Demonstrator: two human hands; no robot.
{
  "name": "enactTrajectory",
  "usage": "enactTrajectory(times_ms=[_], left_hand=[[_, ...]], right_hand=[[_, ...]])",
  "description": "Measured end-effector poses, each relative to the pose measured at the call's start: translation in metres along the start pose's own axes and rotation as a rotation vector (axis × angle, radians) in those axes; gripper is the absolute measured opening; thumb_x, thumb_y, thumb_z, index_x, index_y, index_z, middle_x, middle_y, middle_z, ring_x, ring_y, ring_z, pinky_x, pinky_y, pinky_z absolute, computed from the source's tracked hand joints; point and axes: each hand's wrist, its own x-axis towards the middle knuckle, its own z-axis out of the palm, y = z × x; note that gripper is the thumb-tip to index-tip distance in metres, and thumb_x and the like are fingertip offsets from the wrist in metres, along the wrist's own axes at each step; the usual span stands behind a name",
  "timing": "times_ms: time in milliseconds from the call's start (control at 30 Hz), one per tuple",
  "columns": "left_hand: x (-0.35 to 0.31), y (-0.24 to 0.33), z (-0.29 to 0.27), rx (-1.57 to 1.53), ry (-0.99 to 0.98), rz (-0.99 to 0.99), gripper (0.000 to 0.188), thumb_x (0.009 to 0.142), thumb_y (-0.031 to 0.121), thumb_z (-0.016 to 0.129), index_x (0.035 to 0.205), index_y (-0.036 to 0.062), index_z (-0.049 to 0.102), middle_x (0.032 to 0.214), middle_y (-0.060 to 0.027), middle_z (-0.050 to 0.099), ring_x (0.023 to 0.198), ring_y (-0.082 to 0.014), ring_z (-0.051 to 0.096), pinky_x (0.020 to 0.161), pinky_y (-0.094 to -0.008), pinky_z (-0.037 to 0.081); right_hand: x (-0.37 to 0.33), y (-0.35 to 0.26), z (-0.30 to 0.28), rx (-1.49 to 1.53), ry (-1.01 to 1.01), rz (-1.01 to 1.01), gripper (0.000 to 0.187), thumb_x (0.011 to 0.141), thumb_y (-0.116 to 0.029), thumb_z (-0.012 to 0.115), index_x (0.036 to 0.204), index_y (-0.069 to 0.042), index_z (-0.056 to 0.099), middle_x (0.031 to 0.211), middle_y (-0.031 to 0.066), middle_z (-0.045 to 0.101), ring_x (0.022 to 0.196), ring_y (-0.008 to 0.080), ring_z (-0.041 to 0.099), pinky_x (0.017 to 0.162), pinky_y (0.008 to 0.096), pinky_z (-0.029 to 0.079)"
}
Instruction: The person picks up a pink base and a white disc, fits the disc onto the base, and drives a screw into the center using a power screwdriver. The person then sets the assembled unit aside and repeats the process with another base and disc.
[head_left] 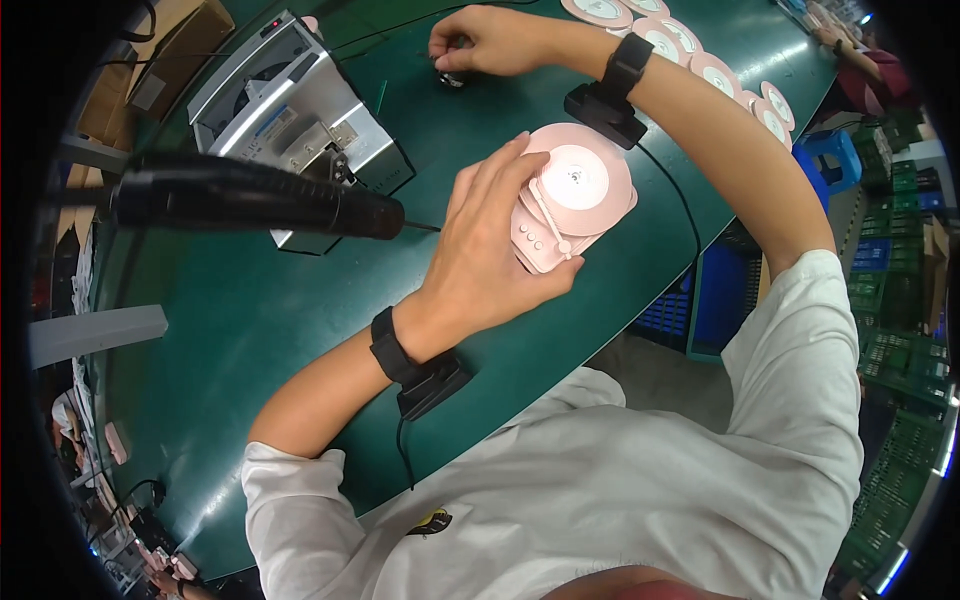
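My left hand (480, 235) grips a small pink record player (545, 250) by its left and near edges. On top of it are a round disc (580, 180) with a white centre, a thin tone arm and a few small knobs. My right hand (490, 42) is at the far side of the table, fingers bent down in a pinch over a small dark object (452, 75). The fingers cover most of that object, so its kind cannot be made out. Left of my left hand, an electric screwdriver (270, 200) points its thin bit toward the knuckles.
A metal screw feeder (300, 125) stands at the far left of the green table (240, 340). Several pink discs (715, 75) lie at the far right. Black cables run from both wrist straps. Beside the table are a blue stool (835, 160) and a co-worker's arm (850, 50).
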Motion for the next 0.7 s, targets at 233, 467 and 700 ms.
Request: enactTrajectory(times_ms=[233, 467, 700], left_hand=[[0.003, -0.004, 0.002, 0.005, 0.005, 0.003, 0.086, 0.066, 0.021, 0.086, 0.140, 0.0008, 0.049, 0.151, -0.0259, 0.046, 0.132, -0.0453, 0.047, 0.111, -0.0494, 0.042], [0.016, 0.002, -0.001, 0.013, 0.016, 0.040, 0.087, 0.066, 0.021, 0.086, 0.141, 0.0004, 0.047, 0.153, -0.0257, 0.045, 0.132, -0.0461, 0.047, 0.112, -0.0500, 0.041], [0.002, 0.004, -0.004, 0.032, -0.053, -0.005, 0.087, 0.068, 0.021, 0.087, 0.141, -0.0029, 0.045, 0.154, -0.0278, 0.042, 0.132, -0.0462, 0.044, 0.112, -0.0509, 0.039]], right_hand=[[-0.008, -0.018, -0.002, -0.141, -0.036, -0.058, 0.016, 0.094, -0.016, 0.068, 0.091, 0.000, 0.071, 0.085, 0.0175, 0.075, 0.079, 0.0309, 0.072, 0.072, 0.0401, 0.056], [-0.001, -0.046, 0.000, -0.120, -0.152, -0.303, 0.016, 0.086, -0.014, 0.076, 0.097, -0.003, 0.074, 0.086, 0.0108, 0.074, 0.075, 0.0262, 0.069, 0.070, 0.0378, 0.055], [0.002, -0.063, 0.016, -0.058, -0.135, -0.256, 0.013, 0.085, -0.012, 0.074, 0.090, -0.002, 0.068, 0.081, 0.0158, 0.070, 0.078, 0.0354, 0.069, 0.072, 0.0440, 0.054]])
